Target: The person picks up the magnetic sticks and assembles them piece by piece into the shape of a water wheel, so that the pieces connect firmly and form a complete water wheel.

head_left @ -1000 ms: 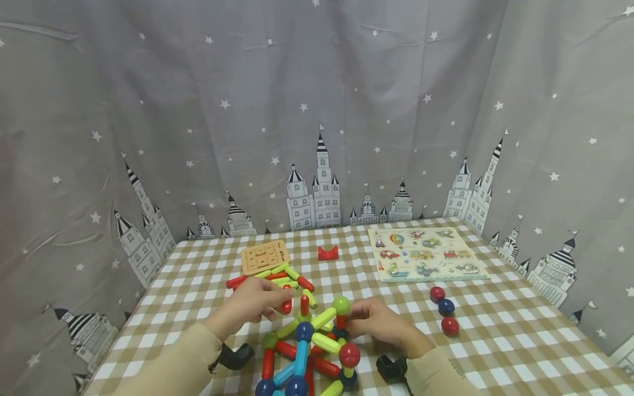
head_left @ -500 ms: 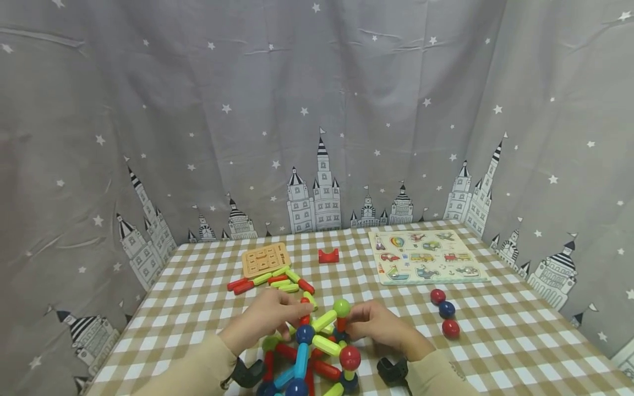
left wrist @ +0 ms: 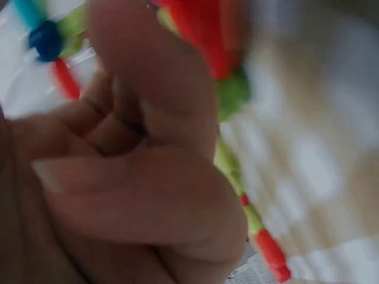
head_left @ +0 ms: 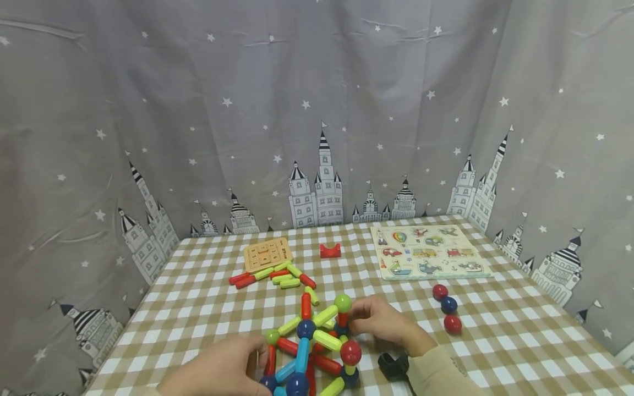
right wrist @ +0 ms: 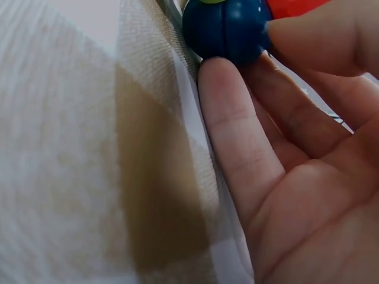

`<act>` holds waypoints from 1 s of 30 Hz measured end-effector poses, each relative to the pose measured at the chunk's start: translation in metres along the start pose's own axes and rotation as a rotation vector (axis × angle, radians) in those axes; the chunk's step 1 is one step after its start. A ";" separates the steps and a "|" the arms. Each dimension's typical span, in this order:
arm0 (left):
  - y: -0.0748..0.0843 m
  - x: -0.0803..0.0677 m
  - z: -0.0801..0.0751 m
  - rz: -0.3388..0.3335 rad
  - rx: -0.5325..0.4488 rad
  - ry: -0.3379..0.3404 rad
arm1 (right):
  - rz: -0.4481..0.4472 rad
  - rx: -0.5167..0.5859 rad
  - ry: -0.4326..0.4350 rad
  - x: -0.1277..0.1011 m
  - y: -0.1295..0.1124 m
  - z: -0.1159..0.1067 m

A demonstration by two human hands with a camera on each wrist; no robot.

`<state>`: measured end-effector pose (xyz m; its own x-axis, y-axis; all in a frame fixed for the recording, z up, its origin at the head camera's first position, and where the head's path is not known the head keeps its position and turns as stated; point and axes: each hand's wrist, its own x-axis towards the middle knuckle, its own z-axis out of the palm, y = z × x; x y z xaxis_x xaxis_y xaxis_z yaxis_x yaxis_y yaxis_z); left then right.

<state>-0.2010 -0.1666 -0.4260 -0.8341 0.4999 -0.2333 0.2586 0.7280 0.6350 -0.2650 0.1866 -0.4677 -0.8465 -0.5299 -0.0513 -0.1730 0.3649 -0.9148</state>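
Observation:
A magnetic stick-and-ball structure (head_left: 303,352) of red, lime and light blue sticks stands at the front of the table. A red stick (head_left: 306,305) rises upright at its top, behind a navy ball (head_left: 306,329). My left hand (head_left: 218,364) is at the structure's near left side, thumb and index finger bent and apart, close to a red stick (head_left: 270,360). In the left wrist view the left fingers (left wrist: 160,195) are blurred, with nothing visible between them. My right hand (head_left: 383,323) pinches a dark blue ball (right wrist: 228,29) low on the structure's right side, thumb and fingertips against it.
Loose lime and red sticks (head_left: 277,275) lie behind the structure, beside a wooden number board (head_left: 268,254). Farther back are a red arched block (head_left: 330,251) and a vehicle picture puzzle (head_left: 431,253). Two red balls and one blue ball (head_left: 448,304) lie at right.
My left hand carried a red stick to the structure's top, let go, then moved down and left toward the near side. My right hand has stayed at the blue ball.

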 end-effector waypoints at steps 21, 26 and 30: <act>-0.053 0.004 0.004 0.103 -0.207 0.012 | 0.067 0.140 -0.072 -0.005 0.002 -0.008; -0.050 -0.001 0.007 0.108 -0.429 -0.247 | 0.034 0.110 -0.043 0.000 0.000 0.001; -0.047 0.000 0.009 0.057 -0.350 -0.180 | 0.005 0.087 -0.060 -0.003 -0.004 0.003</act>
<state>-0.2087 -0.1965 -0.4624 -0.7163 0.6320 -0.2958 0.0944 0.5077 0.8563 -0.2604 0.1844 -0.4656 -0.8152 -0.5740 -0.0779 -0.1217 0.3011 -0.9458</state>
